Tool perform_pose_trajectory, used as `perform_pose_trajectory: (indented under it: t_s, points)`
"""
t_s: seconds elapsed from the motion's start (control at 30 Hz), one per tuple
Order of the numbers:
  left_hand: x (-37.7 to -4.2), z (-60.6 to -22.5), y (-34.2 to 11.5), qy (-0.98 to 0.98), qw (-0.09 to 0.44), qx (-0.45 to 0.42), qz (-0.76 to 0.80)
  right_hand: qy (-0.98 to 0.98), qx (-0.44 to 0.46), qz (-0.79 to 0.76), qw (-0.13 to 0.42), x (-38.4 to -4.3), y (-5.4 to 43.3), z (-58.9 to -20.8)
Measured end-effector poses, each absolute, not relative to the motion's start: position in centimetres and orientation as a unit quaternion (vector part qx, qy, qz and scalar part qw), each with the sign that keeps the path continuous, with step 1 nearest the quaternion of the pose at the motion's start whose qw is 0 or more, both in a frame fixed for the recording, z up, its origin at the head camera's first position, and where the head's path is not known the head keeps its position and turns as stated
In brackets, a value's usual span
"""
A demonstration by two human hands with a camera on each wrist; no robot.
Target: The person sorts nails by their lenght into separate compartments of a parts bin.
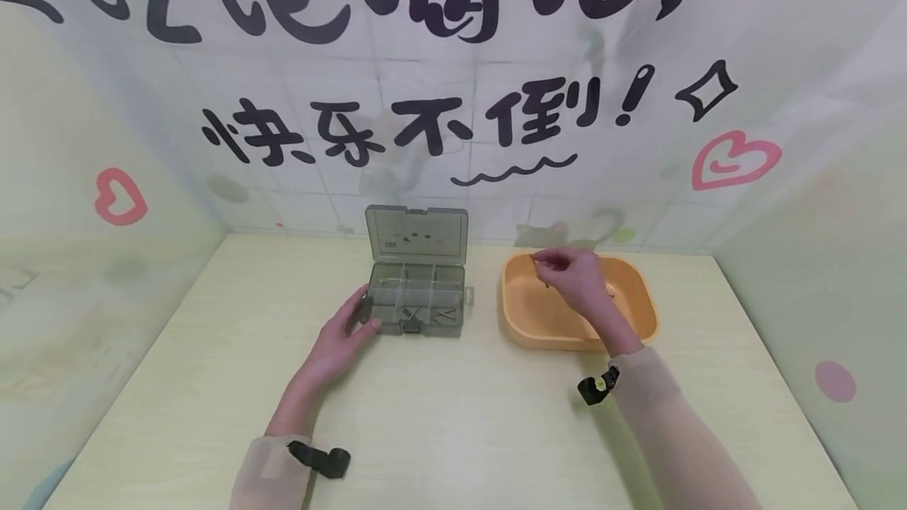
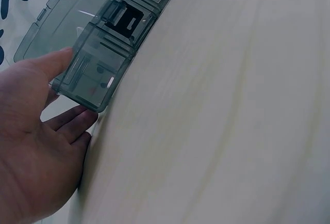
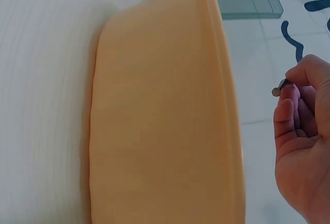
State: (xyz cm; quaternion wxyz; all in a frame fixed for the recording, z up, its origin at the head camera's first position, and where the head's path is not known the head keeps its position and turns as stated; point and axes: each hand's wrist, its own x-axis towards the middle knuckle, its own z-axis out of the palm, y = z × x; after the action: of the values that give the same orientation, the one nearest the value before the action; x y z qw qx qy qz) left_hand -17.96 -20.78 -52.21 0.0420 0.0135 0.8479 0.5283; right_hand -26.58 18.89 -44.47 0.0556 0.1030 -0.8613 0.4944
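A grey translucent compartment box stands with its lid raised at the back. Thin metal pieces lie in two of its front compartments. At the box's left end, my left hand holds it, thumb at the near corner and fingers along the side; the left wrist view shows this hand at the corner. Above the orange tray, my right hand pinches what looks like a small metal screw between thumb and forefinger. Only its round end shows clearly.
A few small pieces lie in the orange tray, partly hidden by the right wrist. Printed sheets with lettering and hearts enclose the pale wooden table at the back and sides.
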Motion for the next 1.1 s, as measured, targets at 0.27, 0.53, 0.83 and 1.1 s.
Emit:
perform_pose_trajectory:
  t_s: [0.27, 0.53, 0.83, 1.1]
  points:
    - [-18.0, -52.3, -20.7, 0.847, 0.040, 0.016, 0.530, -0.846, 0.102, 0.521, 0.056, -26.5, 16.0, -44.7]
    - [-18.0, -52.3, -20.8, 0.847, 0.039, 0.014, 0.529, -0.830, 0.135, 0.538, 0.051, -26.3, 12.8, -44.9]
    - [-18.0, -52.3, -20.9, 0.847, 0.042, 0.013, 0.530, -0.825, 0.145, 0.545, 0.037, -26.2, 9.2, -45.2]
    - [-18.0, -52.3, -20.8, 0.844, 0.038, 0.017, 0.535, -0.835, 0.153, 0.529, 0.007, -25.9, 6.3, -45.6]
